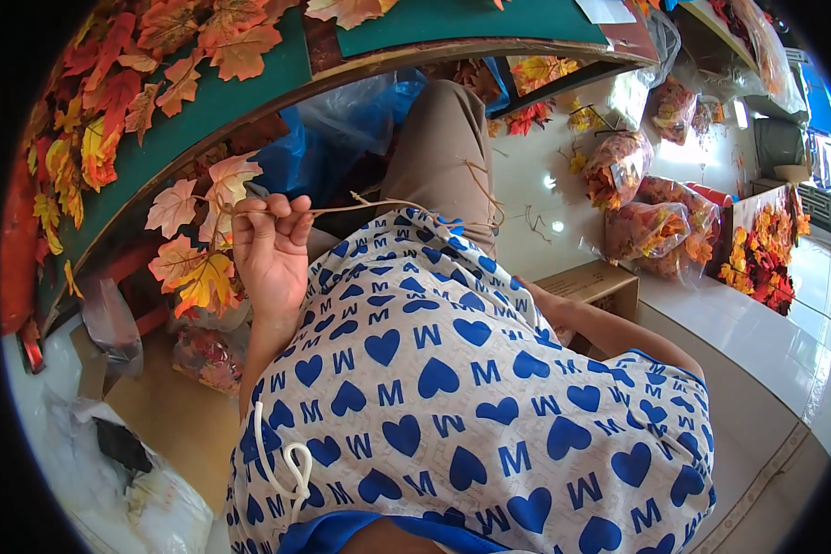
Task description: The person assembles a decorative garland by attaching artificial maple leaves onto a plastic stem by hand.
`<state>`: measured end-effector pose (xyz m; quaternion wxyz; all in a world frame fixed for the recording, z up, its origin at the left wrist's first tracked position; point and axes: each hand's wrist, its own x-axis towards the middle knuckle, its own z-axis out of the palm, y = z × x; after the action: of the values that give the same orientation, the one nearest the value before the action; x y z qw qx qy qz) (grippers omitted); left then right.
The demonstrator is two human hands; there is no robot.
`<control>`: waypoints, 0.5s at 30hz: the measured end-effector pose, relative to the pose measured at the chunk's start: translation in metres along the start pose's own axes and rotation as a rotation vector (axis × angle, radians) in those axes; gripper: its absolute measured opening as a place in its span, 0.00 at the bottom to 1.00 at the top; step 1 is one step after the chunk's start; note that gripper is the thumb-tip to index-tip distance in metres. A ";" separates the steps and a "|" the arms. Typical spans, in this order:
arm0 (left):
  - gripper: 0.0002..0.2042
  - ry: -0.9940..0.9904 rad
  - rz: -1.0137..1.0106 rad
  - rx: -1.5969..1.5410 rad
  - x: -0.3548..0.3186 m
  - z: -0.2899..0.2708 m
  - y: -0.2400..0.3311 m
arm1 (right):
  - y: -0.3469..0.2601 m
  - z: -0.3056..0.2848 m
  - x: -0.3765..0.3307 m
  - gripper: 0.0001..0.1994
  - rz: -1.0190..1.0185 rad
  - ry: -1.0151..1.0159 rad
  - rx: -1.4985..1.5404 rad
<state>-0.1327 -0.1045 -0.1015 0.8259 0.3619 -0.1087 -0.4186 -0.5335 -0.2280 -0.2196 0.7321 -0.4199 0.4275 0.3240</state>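
My left hand [272,254] is raised at the left of my lap, palm up. Its thumb and fingers pinch a thin brown vine stem [342,210], which runs right across my lap and has short twig ends. Artificial maple leaves [206,282] in pale pink, orange and yellow hang beside this hand. Whether they belong to the same stem I cannot make out. A small dark grey piece shows at the fingertips. My right forearm [609,332] lies along my right side. Most of the right hand is hidden behind my patterned shirt [452,369], its fingers out of sight.
A green-topped table [240,92] curves across the front, heaped with autumn leaves [111,120] at the left. Blue plastic bags [309,152] sit beneath it. On the floor at right lie bagged leaves [651,226] and a cardboard box [586,282]. Another leaf-filled bag [208,355] stands at left.
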 end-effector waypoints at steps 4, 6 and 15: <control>0.04 0.022 -0.017 -0.022 -0.007 -0.006 0.000 | -0.048 0.022 -0.038 0.27 0.173 0.096 -0.005; 0.04 0.042 -0.021 -0.020 -0.010 -0.008 0.001 | -0.044 0.008 -0.049 0.22 0.190 -0.345 -0.443; 0.08 0.170 0.278 -0.121 -0.013 -0.071 0.054 | -0.006 -0.030 0.030 0.21 0.124 -0.413 -1.272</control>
<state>-0.0739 -0.0375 -0.1131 0.9023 0.3271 -0.0623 -0.2738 -0.5268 -0.2535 -0.2529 0.3887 -0.6735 0.0277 0.6281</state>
